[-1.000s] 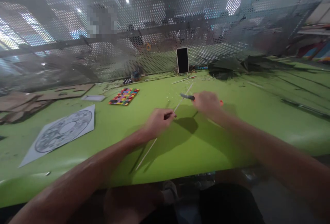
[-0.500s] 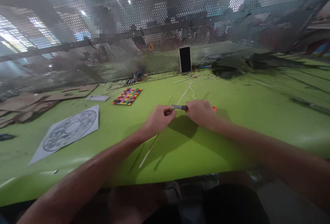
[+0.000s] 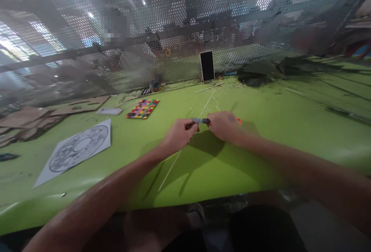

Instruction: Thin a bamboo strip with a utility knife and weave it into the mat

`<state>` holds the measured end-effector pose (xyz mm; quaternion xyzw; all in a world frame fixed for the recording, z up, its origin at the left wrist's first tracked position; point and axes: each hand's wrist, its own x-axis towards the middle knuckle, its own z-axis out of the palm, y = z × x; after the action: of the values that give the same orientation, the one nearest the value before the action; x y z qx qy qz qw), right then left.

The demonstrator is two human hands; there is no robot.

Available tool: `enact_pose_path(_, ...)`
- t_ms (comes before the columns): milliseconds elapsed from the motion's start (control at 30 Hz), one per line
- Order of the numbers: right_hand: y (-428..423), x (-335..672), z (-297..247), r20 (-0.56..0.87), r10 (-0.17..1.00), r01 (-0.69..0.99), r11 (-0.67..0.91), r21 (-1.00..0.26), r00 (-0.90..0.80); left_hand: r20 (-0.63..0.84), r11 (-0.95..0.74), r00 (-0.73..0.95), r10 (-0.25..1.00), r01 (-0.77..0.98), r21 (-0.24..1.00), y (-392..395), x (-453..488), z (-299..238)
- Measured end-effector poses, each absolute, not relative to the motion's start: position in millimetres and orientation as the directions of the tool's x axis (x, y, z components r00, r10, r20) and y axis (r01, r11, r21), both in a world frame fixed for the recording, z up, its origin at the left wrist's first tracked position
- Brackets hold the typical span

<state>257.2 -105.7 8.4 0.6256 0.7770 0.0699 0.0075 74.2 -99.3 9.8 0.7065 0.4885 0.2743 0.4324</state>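
Thin strip: it is pale, narrow and almost straight, perhaps of wood or bamboo, and it passes through the grip of the left hand.
Long axis: it slants from near left to far right; 1 part shows on each side of the fingers.
Left hand: this is the nearer hand to the strip; its thumb and fingers pinch the strip.
Right hand: it lies to the right of the strip, with its grip wrapped around the handle of a knife.
Blade: grey and flat, it points left across the strip, its tip at the left fingers; I cannot tell if the edge touches the strip.
Shavings: small pale curls and crumbs, beyond the hands.
Tabletop: smooth, green and slightly shiny.
Left side: a multicoloured woven square, a white sheet with 1 printed ring, and flat brown cardboard.
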Motion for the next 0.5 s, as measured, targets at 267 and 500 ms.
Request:
enact_pose_path(267,-102.9,259.8,12.9,0.085,0.981,0.984,0.170,0.052,-0.174,0.094,-0.297,0.381,0.920,0.520,0.801,-107.2,72.6,8.4)
enact_pose_path(500,-100.9,260.4,11.2,0.081,0.983,0.987,0.161,0.028,-0.162,0.244,-0.452,0.402,0.883,0.579,0.679,-102.1,72.3,-0.6)
